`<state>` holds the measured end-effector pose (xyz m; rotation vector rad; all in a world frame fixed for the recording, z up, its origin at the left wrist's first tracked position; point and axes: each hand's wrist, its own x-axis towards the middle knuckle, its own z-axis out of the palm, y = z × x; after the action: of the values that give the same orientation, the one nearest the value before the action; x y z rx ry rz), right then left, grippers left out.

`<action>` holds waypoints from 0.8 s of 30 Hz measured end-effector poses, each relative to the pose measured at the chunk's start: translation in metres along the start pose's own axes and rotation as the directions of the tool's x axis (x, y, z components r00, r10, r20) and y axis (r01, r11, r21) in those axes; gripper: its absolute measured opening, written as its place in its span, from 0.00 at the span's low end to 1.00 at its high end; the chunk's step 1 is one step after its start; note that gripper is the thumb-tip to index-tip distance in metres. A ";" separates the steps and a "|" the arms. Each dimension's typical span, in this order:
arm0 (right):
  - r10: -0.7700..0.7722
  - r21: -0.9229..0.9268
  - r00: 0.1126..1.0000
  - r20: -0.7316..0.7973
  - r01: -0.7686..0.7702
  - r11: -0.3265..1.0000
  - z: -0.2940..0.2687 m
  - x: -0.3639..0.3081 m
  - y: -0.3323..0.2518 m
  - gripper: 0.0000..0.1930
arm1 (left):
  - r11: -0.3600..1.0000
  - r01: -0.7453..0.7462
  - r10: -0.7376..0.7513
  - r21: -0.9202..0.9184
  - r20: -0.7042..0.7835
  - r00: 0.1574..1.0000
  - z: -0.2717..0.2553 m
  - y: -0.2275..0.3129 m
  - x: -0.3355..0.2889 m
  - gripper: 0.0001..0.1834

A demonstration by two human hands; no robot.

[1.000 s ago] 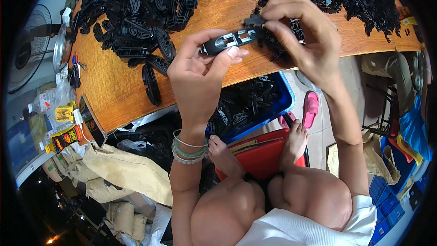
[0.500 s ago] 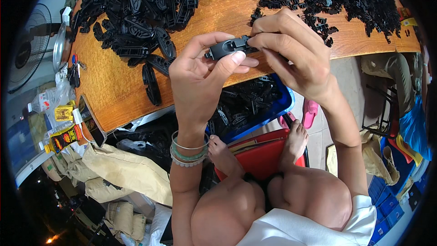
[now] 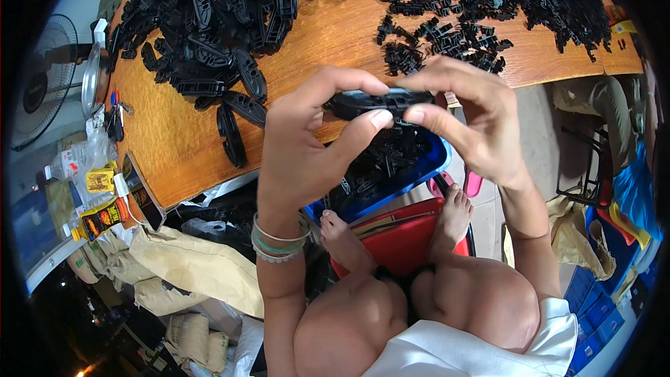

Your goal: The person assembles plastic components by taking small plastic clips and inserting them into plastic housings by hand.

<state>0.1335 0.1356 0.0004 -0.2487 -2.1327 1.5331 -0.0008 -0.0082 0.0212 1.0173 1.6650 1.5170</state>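
A long oval black plastic part point(image 3: 371, 103) is held level above the table's front edge. My left hand point(image 3: 296, 143) pinches its left end between thumb and fingers. On its right end, the thumb and forefinger of my right hand point(image 3: 481, 122) press from front and top. The two thumbs nearly meet at the part's middle. Beyond the left hand lies a heap of similar oval black parts point(image 3: 223, 10), a few of them loose at its near edge. Small black clip-like pieces point(image 3: 447, 40) lie scattered beyond the right hand, with a larger pile of them behind.
The wooden table point(image 3: 171, 160) ends just under my hands. Below it stands a blue bin point(image 3: 442, 159) of black parts, and a red stool or box point(image 3: 408, 227) between my feet. Scissors point(image 3: 114, 119) and a fan point(image 3: 42, 84) are at the left; a brown paper sack point(image 3: 199, 265) lies lower left.
My right hand has moved from working at the part's end to gripping it thumb-and-finger. The part is now level and slightly lower and farther right.
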 end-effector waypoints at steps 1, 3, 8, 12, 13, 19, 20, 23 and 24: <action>0.005 -0.084 1.000 0.025 -0.003 0.996 -0.002 -0.006 -0.005 0.10 | 0.988 -0.116 0.107 0.097 0.091 0.990 -0.005 -0.001 0.006 0.12; 0.069 -0.059 0.958 0.278 -0.055 0.997 -0.002 -0.020 -0.003 0.09 | 0.924 -0.245 0.204 0.292 0.162 0.965 -0.013 -0.007 0.021 0.13; 0.238 -0.204 0.858 0.454 -0.160 0.966 0.029 -0.045 0.010 0.08 | 0.704 -0.403 0.401 0.584 0.141 0.905 0.012 -0.018 0.099 0.11; -0.133 -0.175 0.989 0.066 0.143 0.974 0.010 -0.020 0.005 0.05 | 0.354 -0.568 0.649 0.743 0.242 0.721 0.023 -0.021 0.113 0.11; -0.188 -0.288 0.981 -0.047 0.167 0.943 0.002 -0.008 0.006 0.04 | 0.363 -0.592 0.626 0.720 0.283 0.727 0.021 -0.021 0.119 0.08; -0.262 -0.672 0.960 -0.097 0.131 0.728 -0.031 0.052 0.029 0.08 | 0.330 -0.557 0.626 0.762 0.265 0.734 0.024 -0.015 0.128 0.08; -0.278 -0.707 0.959 -0.049 0.164 0.688 -0.032 0.057 0.032 0.08 | 0.329 -0.555 0.625 0.764 0.264 0.735 0.021 -0.013 0.123 0.08; -0.150 -0.731 0.989 -0.010 0.095 0.676 -0.026 0.065 0.024 0.06 | 0.762 -0.097 0.173 0.640 -0.057 0.983 0.017 0.007 0.106 0.11; -0.014 -0.722 1.000 -0.016 -0.001 0.692 -0.023 0.067 0.020 0.07 | 0.761 -0.097 0.173 0.642 -0.057 0.983 0.012 0.003 0.099 0.11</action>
<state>0.0843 0.1907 0.0064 -0.5153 -2.6198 0.5819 -0.0376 0.0848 0.0263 1.4449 2.3148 1.1042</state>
